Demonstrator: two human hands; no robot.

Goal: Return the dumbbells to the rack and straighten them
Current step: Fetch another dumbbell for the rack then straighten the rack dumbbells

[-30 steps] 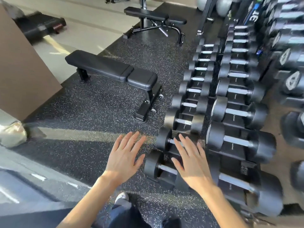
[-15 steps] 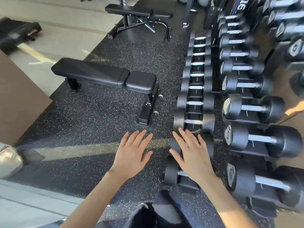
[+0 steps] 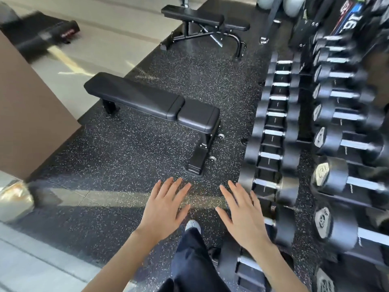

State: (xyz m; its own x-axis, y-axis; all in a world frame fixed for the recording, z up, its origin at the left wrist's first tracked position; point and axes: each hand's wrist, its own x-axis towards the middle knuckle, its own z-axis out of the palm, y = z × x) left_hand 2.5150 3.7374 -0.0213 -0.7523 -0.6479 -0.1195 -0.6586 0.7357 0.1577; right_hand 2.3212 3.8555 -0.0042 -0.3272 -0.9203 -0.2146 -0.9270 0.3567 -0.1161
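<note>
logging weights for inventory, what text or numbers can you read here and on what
"16", white, seemingly upside down, on the blue-and-black item top right.
Red lettering on the black machine top left: too blurred to read.
Markings on the dumbbell end caps: too blurred to read.

Bright daylight: the pale floor (image 3: 109,45) at eleven o'clock is brightest, and a sunlit strip crosses the dark speckled mat (image 3: 126,144) at eight o'clock. Dumbbells (image 3: 334,175) at three o'clock smear with motion blur, chrome handles glinting. Wide-angle distortion bends the edges; the black machine (image 3: 42,32) at ten o'clock is soft.
</note>
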